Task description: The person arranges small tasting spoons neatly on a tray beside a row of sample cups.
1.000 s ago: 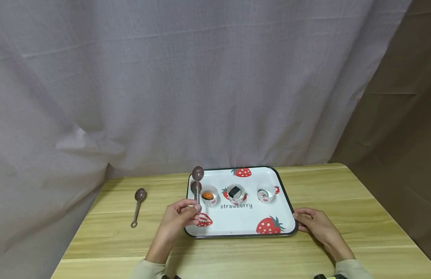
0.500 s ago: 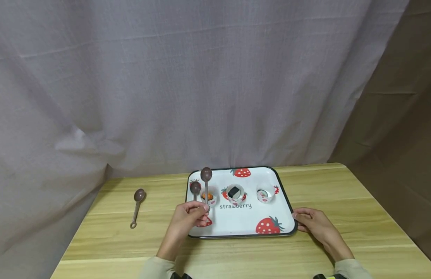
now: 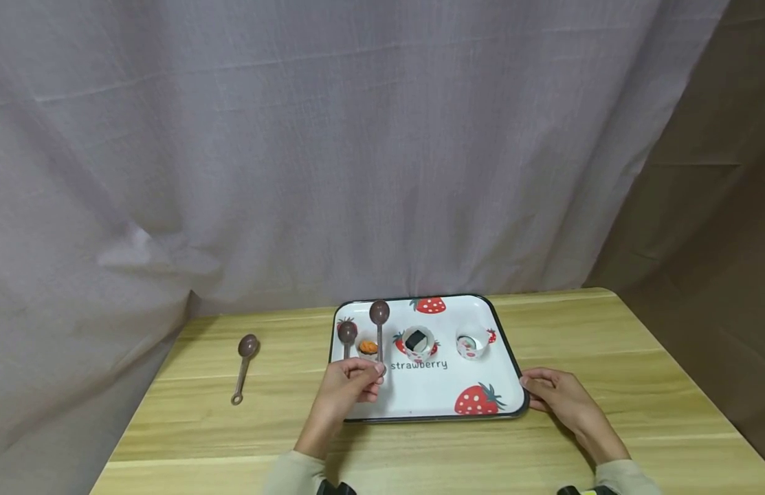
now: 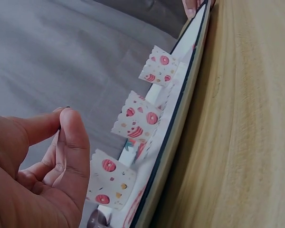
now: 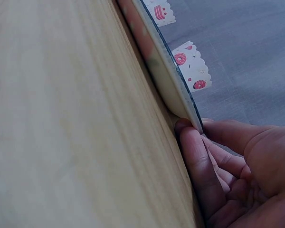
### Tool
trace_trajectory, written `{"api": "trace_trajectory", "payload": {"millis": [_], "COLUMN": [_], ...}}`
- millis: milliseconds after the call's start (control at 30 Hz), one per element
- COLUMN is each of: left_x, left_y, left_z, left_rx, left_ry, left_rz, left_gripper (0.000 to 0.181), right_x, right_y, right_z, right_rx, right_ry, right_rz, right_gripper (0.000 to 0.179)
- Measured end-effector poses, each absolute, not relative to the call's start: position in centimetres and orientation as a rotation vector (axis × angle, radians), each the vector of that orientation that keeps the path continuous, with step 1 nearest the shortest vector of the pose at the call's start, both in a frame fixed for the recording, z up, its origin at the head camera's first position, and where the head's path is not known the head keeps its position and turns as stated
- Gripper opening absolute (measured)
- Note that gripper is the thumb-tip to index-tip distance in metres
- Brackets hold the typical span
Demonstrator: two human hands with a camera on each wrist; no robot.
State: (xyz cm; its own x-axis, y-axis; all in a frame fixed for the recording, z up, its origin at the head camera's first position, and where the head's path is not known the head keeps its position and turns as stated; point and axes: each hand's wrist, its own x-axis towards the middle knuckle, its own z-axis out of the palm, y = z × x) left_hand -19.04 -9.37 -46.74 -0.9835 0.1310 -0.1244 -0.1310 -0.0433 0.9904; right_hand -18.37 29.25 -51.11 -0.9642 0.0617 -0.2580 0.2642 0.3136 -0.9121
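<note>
Brown tray spoon point(image 3: 348, 333) partly hides behind left hand point(image 3: 348, 386)

Spoon point(image 3: 379, 319) above strawberry-print tray point(image 3: 419, 395)

The left hand point(image 3: 348, 386) pinches the brown spoon's handle over the tray's left half, bowl toward its far edge. The right hand point(image 3: 558, 395) grips the white, dark-rimmed tray near its front right corner.

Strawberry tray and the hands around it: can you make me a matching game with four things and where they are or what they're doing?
Column one:
1. left hand
2. right hand
3. orange-topped food
4. far-left spoon

Column two:
A. in the leftmost cup
B. lying on the wooden table
C. pinching a brown spoon
D. gripping the edge of the tray

Right pairs: 1-C, 2-D, 3-A, 4-B
</note>
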Motion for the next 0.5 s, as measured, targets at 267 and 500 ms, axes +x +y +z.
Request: {"api": "trace_trajectory", "payload": {"millis": [267,500], "left_x": [-19.4,-19.7], "left_y": [-8.4,-7.5], "left_z": [-47.6,-48.2], "left_rx": [0.0,-0.006], "left_ry": [2.02,2.06], "left_rz": [2.149,2.129], "left_gripper": [0.02,0.019], "right_x": [-18.4,-18.3], "right_y": [29.3,29.3], "right_z": [-51.0,-50.9], "right_rx": [0.313,0.295], "right_ry": [2.398,2.409], "right_rz": [-1.71,-1.706], "right_gripper": [0.044,0.043]}}
